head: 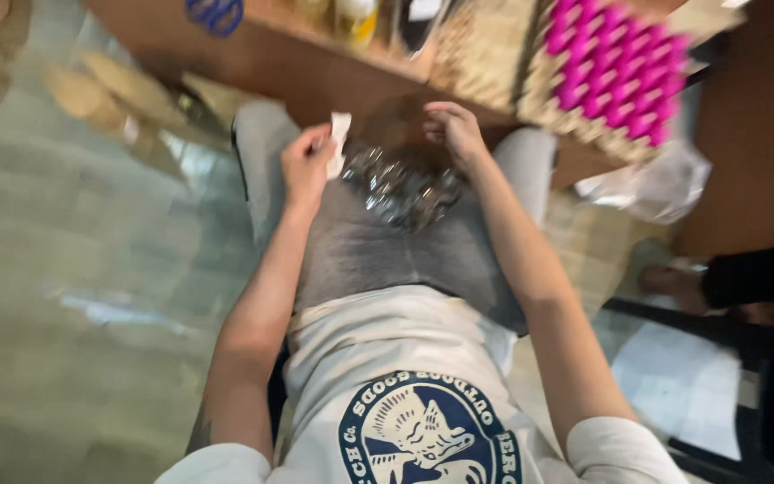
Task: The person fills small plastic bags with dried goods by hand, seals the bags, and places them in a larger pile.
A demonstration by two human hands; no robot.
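Observation:
I am seated, looking down at my lap in grey trousers. A crinkled clear plastic bag [402, 184] lies on my lap between my hands. My left hand [306, 164] is closed around a small white piece of paper or tissue [339, 141] at the bag's left edge. My right hand [455, 131] grips the bag's upper right edge with curled fingers. The picture is motion-blurred, so the bag's contents cannot be made out.
A brown wooden table edge [266, 56] runs just beyond my knees. A tray of bright pink round pieces [615, 72] sits at upper right, with another clear plastic bag [651, 184] below it. A person's dark sleeve [750, 273] shows at right. Pale floor lies to the left.

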